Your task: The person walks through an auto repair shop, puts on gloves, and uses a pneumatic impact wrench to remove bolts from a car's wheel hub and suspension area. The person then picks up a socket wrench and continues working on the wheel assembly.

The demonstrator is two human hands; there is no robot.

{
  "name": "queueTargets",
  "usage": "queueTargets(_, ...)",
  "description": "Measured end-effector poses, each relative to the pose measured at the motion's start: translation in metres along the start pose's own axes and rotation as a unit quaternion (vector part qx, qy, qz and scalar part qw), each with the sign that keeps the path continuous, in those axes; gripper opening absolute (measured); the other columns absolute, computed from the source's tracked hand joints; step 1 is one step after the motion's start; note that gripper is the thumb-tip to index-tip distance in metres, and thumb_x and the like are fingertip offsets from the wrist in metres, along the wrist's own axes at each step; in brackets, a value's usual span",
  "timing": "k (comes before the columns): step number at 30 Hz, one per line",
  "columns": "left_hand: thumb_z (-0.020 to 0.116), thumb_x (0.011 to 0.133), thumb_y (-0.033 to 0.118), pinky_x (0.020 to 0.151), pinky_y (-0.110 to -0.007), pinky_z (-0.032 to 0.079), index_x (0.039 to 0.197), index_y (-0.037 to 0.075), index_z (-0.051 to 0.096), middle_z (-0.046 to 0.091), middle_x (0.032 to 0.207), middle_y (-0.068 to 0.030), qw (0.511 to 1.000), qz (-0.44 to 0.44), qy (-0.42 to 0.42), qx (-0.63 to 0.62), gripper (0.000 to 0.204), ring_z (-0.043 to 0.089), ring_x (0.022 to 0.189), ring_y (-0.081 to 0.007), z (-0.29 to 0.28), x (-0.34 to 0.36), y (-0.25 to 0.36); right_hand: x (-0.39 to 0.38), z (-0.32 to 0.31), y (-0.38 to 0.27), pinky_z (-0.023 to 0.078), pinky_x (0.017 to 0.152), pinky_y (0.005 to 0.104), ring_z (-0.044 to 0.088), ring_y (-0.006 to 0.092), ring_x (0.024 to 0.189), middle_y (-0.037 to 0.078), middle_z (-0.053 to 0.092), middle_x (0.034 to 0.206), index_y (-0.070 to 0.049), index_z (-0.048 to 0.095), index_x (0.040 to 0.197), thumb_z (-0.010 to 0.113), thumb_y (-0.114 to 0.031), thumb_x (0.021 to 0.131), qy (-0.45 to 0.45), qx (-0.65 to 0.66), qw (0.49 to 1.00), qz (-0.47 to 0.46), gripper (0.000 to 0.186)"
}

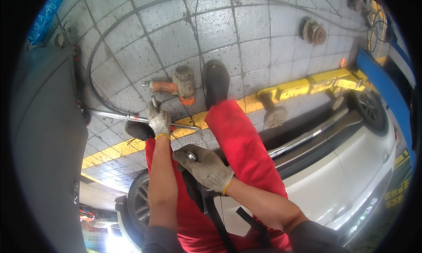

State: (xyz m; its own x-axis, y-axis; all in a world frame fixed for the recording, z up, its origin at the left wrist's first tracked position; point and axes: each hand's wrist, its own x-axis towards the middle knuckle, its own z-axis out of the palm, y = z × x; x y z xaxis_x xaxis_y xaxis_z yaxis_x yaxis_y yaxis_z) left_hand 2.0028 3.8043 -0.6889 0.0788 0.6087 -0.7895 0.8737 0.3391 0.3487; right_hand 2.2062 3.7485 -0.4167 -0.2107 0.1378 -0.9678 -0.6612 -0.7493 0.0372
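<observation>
My left hand point(160, 120), in a pale, soiled work glove, is closed round a short metal piece point(154, 101) that sticks up past the fingers. It is over a long metal bar point(187, 127) with red parts, which runs across the floor beneath it. A brown and orange impact wrench point(182, 85) lies on the tiles just beyond. Nearer to me, my right hand point(205, 166) wears a dirtier grey glove, its fingers curled round a tool with a shiny chrome end point(191, 156). The rest of that tool is hidden in the grip.
A white car point(325, 174) stands at the right beside a yellow lift arm point(299, 89) and blue post point(387, 83). A grey vehicle panel point(44, 143) fills the left. A dark hose point(99, 44) loops over the tiles; a round metal part point(314, 32) lies far right.
</observation>
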Motion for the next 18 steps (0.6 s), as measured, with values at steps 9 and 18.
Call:
queueTargets(9,0.069,0.094,0.013,0.091,-0.052,0.06,0.147,0.018,0.061,0.059,0.15,-0.018,0.816,0.327,-0.131,0.459,0.053,0.071,0.113,-0.0405,-0.024,0.065,0.095,-0.006,0.002,-0.005,0.054,0.091,0.0323,0.07,0.0163,0.097,0.008,0.077,0.099,-0.004,0.071,0.124,0.064,-0.055,0.106,-0.012,0.022,0.998,-0.049,0.055)
queueTargets(18,0.086,0.079,0.04,0.098,-0.048,0.058,0.119,0.003,0.077,0.077,0.117,-0.0262,0.827,0.077,-0.263,0.491,0.055,0.073,0.118,-0.0413,-0.014,-0.007,0.123,0.016,0.015,0.025,0.053,0.084,0.0339,0.068,0.0195,0.092,0.01,0.075,0.101,-0.006,0.073,0.128,0.062,-0.051,0.105,0.035,0.062,0.988,-0.137,0.052)
